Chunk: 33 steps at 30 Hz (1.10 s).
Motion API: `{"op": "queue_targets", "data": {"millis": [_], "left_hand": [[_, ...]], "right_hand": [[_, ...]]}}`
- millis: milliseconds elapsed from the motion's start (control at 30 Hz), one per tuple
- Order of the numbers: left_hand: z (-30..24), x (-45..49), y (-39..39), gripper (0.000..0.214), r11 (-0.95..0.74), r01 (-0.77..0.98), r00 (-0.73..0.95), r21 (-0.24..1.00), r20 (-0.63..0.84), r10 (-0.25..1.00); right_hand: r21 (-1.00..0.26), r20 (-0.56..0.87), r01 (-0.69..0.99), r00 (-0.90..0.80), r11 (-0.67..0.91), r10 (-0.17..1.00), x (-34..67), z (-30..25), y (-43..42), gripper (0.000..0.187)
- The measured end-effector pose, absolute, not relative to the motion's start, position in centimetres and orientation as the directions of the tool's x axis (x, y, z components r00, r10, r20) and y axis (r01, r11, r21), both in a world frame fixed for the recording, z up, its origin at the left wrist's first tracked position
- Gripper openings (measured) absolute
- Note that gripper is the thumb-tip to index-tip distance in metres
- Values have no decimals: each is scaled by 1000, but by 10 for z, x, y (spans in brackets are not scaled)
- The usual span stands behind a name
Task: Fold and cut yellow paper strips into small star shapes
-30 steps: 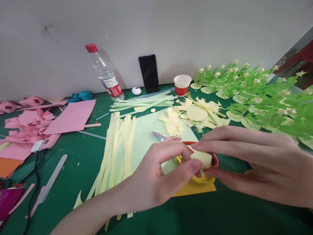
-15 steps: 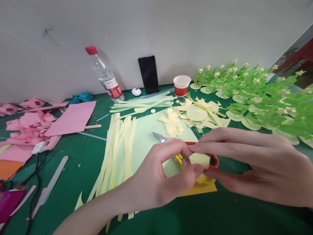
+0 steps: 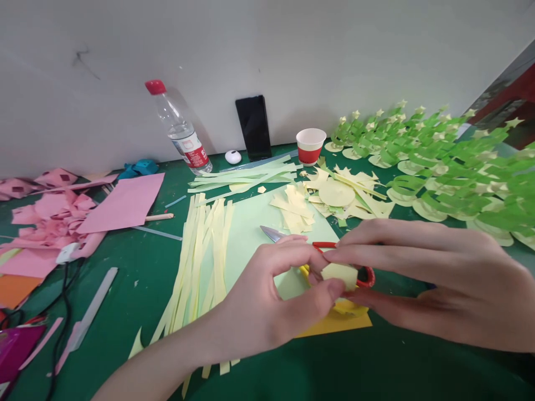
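A small pale yellow folded paper pentagon (image 3: 341,274) is pinched in the fingertips of my left hand (image 3: 280,303). My right hand (image 3: 443,278) meets it from the other side, fingers closed in on its edges. Both hands hover over scissors (image 3: 271,233), whose blade tip points left and whose red and yellow handles are partly hidden by my fingers. Beneath lies a pale green sheet (image 3: 246,234), with an orange-yellow paper (image 3: 334,326) showing at its near edge. Long pale yellow paper strips (image 3: 196,250) spread left of my left hand.
Yellow paper scraps (image 3: 338,192) lie behind the hands, near a red-and-white paper cup (image 3: 310,150). A bottle (image 3: 184,136) and a phone (image 3: 253,128) lean by the wall. Green paper trees (image 3: 451,161) crowd the right; pink paper pieces (image 3: 54,217) lie left.
Both hands have barely moved, shifting a few pixels to the left with the folded paper still between them. Everything on the table stays in place.
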<state>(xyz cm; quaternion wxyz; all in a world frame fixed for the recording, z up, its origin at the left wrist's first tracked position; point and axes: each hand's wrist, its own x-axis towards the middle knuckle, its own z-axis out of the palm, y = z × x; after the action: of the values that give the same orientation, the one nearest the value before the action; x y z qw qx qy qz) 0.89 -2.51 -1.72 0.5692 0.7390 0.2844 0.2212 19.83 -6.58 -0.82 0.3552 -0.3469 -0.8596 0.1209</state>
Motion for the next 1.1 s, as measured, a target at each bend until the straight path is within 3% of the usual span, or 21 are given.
{"op": "queue_targets", "data": {"millis": [200, 400, 600, 733, 800, 900, 1000, 1100], "left_hand": [[-12, 12, -22, 24, -64, 139, 758, 988, -65, 649], [-11, 10, -23, 24, 2, 107, 785, 994, -86, 614], [-9, 9, -22, 21, 152, 93, 829, 984, -161, 535], [-11, 11, -20, 33, 203, 72, 826, 977, -172, 537], [-15, 12, -20, 37, 151, 28, 776, 988, -117, 620], [-21, 12, -21, 19, -144, -65, 636, 988, 152, 757], [-26, 11, -22, 19, -434, -128, 546, 892, 429, 720], [-27, 10, -23, 17, -556, -121, 520, 822, 530, 670]], "right_hand": [[-521, 525, 456, -495, 721, 692, 199, -16, -66, 25], [-478, 523, 430, -562, 766, 641, 197, -3, -64, 18], [-565, 473, 382, -576, 731, 667, 201, -13, -67, 25], [-554, 484, 407, -552, 726, 679, 200, -17, -67, 22], [-519, 522, 453, -503, 725, 689, 199, -17, -67, 19], [-467, 592, 528, -409, 709, 695, 198, -17, -67, 14], [-443, 626, 581, -345, 682, 700, 196, -17, -68, 9], [-440, 634, 598, -321, 670, 703, 194, -17, -69, 9]]}}
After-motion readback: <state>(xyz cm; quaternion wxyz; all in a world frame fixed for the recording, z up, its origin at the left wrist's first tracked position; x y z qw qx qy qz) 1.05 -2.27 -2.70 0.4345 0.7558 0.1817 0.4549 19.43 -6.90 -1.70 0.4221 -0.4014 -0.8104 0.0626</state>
